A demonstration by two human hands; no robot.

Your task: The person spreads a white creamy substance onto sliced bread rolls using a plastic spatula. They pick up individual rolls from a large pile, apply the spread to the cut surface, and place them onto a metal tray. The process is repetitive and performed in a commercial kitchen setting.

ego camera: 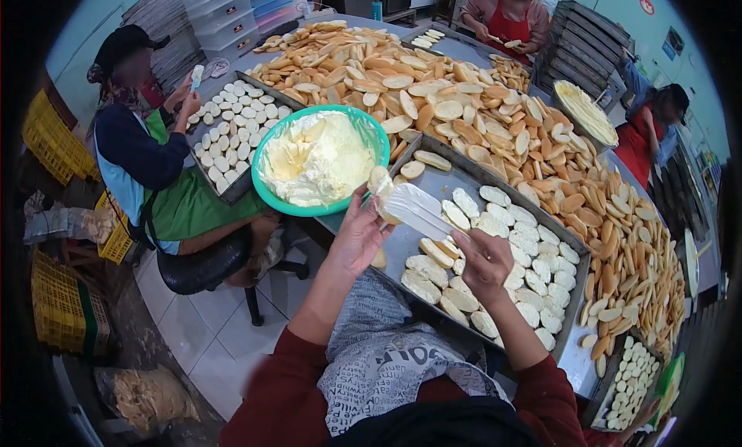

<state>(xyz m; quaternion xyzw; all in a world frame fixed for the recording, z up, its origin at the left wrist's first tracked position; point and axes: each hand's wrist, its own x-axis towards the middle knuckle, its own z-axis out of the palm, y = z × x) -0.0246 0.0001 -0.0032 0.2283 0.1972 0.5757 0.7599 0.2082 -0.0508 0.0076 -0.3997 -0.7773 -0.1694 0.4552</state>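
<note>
My left hand [360, 235] holds a slice of bread [380, 186] with cream on it, near the rim of a green plastic bowl [382, 138]. In my right hand [488, 265] is a flat, wide-bladed spatula [413, 208]. Its pale blade rests against or just over the slice; contact is hard to tell. Pale yellow cream [324, 157] fills much of the bowl, with a hollow on its left side. Below my hands lies a metal baking tray [452, 179]. Rows of cream-coated bread slices [530, 267] cover its right part, and several slices lie nearer its left end.
A large heap of bread slices [371, 70] spreads across the table behind the tray. To the left, a person in a green apron [145, 151] sits by another filled tray [232, 128]. Two people in red aprons work farther off, near a basin of cream [585, 113].
</note>
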